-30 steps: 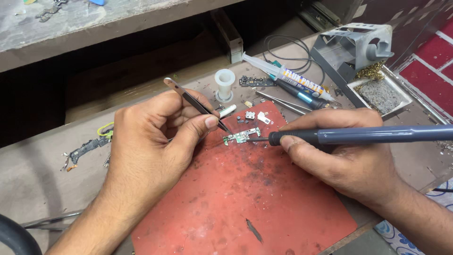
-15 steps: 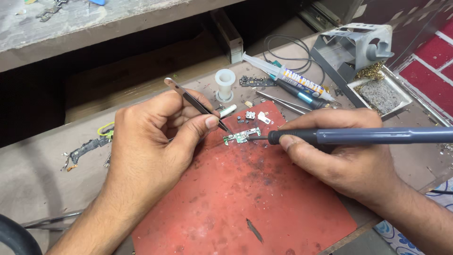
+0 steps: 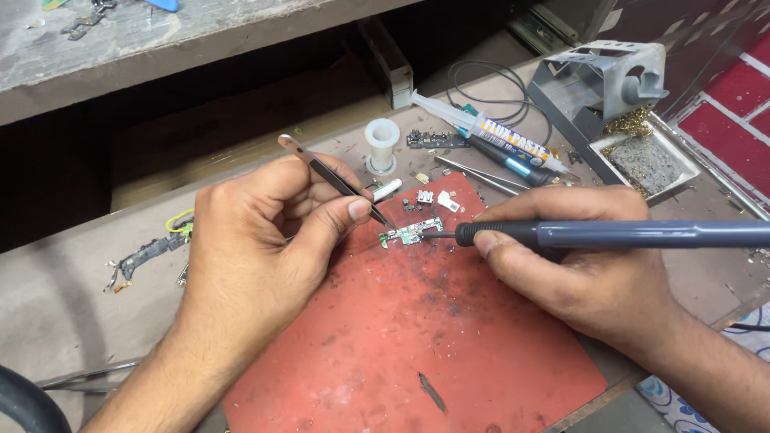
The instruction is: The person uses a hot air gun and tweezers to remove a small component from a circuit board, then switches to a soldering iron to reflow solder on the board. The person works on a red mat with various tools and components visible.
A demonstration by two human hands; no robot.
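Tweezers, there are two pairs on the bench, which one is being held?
The dark pair in the left hand, tips by the small green board; the silver pair lies loose.

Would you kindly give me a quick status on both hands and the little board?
Left hand pinching tweezers, tips at small green circuit board. Right hand gripping soldering iron, tip on board. Loose parts lie close behind.

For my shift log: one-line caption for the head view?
Left hand pins small circuit board with tweezers; right hand applies soldering iron.
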